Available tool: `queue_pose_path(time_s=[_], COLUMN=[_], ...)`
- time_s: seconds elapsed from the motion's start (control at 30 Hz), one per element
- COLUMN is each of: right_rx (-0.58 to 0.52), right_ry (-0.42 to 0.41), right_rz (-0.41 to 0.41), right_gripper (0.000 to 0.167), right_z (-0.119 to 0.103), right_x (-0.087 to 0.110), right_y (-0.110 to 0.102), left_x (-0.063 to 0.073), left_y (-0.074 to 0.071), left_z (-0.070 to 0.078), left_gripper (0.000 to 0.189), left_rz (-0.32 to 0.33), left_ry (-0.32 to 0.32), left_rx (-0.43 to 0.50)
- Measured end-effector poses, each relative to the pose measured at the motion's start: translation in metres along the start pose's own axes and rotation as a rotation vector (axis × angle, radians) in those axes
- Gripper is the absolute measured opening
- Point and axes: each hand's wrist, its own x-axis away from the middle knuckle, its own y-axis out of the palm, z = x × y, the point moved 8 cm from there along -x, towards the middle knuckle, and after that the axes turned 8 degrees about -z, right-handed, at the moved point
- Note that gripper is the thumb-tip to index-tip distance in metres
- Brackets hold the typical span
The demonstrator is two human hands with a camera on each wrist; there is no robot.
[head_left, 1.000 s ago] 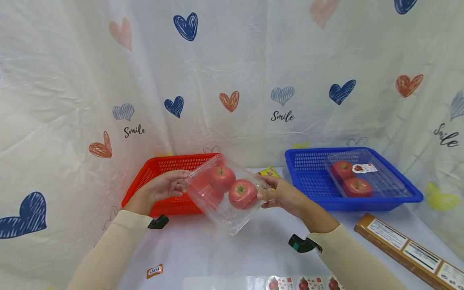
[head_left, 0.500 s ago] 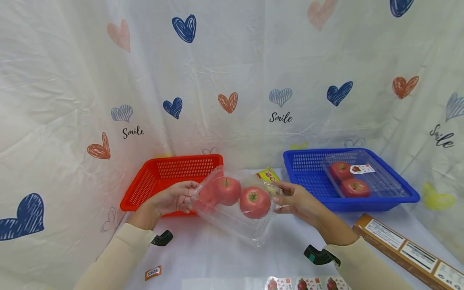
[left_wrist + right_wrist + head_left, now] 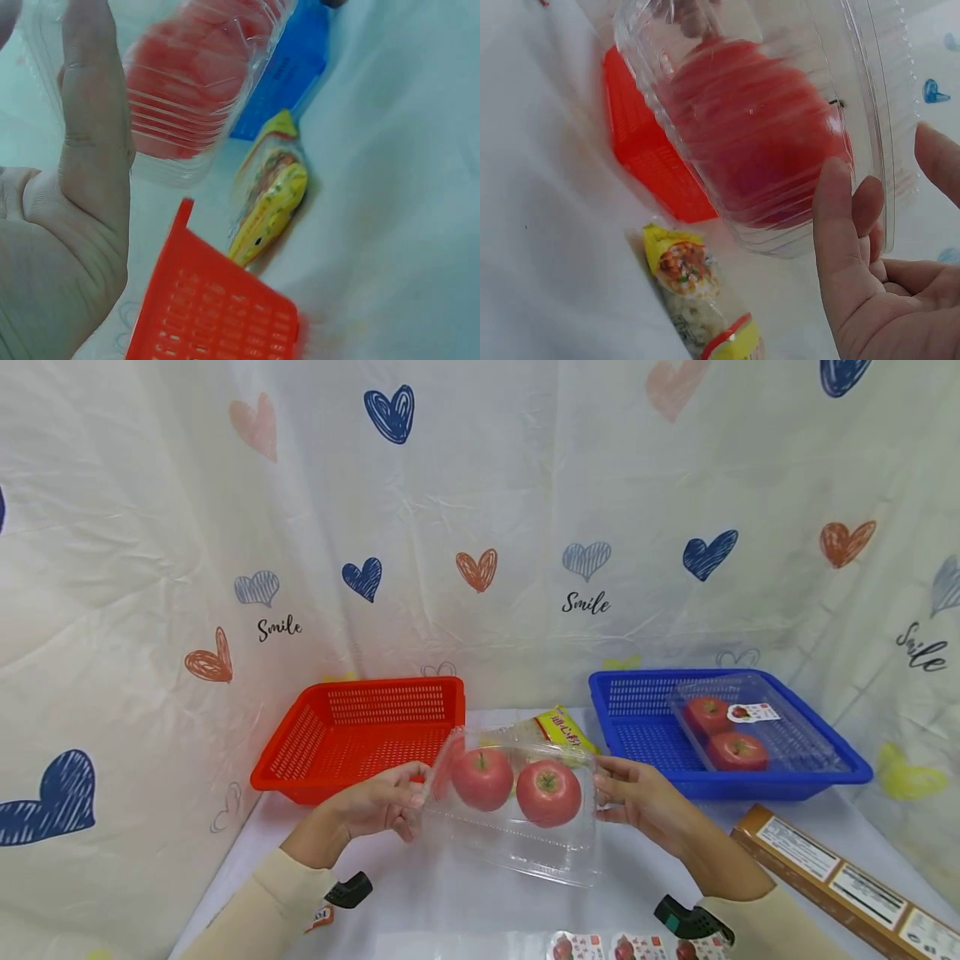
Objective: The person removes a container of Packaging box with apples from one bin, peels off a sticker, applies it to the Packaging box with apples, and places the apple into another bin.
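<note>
A clear plastic fruit box (image 3: 525, 857) with two red apples, a left one (image 3: 482, 779) and a right one (image 3: 548, 792), is held up over the table between both hands. My left hand (image 3: 384, 803) grips its left end, and my right hand (image 3: 639, 795) pinches the right end between thumb and fingers. Ridged walls of the box (image 3: 757, 238) show from below in the right wrist view, the fingers (image 3: 836, 225) lying against its side. In the left wrist view, a finger of the left hand (image 3: 94, 150) runs along the box's end.
A red basket (image 3: 300, 739) stands back left, a blue basket (image 3: 645, 752) back right. Inside the blue one lies a labelled apple box (image 3: 798, 739). Between them is a yellow food bag (image 3: 564, 727). Apple stickers (image 3: 573, 946), a small orange packet (image 3: 321, 917) and a long brown carton (image 3: 825, 868) lie nearer.
Both hands have brought the apple box rightward and down a little. Its steep slant has nearly levelled, and the red basket behind is now less covered.
</note>
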Motion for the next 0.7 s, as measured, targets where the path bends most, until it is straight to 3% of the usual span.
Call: queue_pose_path(time_s=[0.2,0.37,0.53,0.7], right_rx=[0.041,0.096,0.123,0.134], right_ry=[0.003,0.055,0.122,0.142], right_rz=[0.038,0.124,0.207,0.239], right_gripper=[0.067,0.067,0.066,0.064], right_z=[0.006,0.020,0.039,0.050], right_x=[0.011,0.019,0.025,0.026], right_y=[-0.008,-0.018,-0.029,-0.036], left_x=[-0.005,-0.010,-0.015,-0.018], left_y=[0.024,0.038,0.041,0.039], left_z=[-0.019,-0.046,-0.069,-0.080], left_gripper=[0.063,0.076,0.059,0.045], left_rz=[-0.014,-0.002,0.086,0.174], left_ry=[-0.082,-0.154,-0.171,-0.172], left_rx=[-0.008,0.044,0.036,0.001])
